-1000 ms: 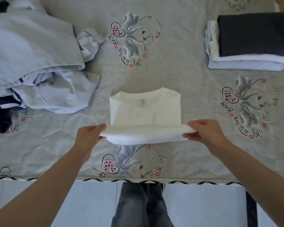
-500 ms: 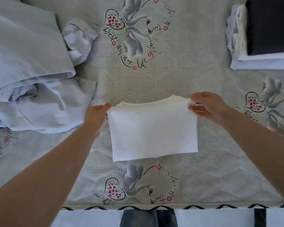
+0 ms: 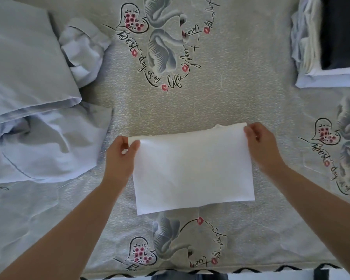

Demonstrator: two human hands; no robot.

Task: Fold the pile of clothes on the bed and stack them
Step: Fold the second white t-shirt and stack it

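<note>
left hand (image 3: 120, 156) and right hand (image 3: 260, 146) each pinch a far corner of the white shirt (image 3: 192, 170); lay edges flush, then smooth flat.

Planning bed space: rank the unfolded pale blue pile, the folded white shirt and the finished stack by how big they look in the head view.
1. Unfolded pale blue pile, largest, and cut off by the frame.
2. Folded white shirt, pinched at its far corners by the left hand and right hand.
3. Finished stack, smallest as seen, but partly out of frame, so uncertain.
</note>
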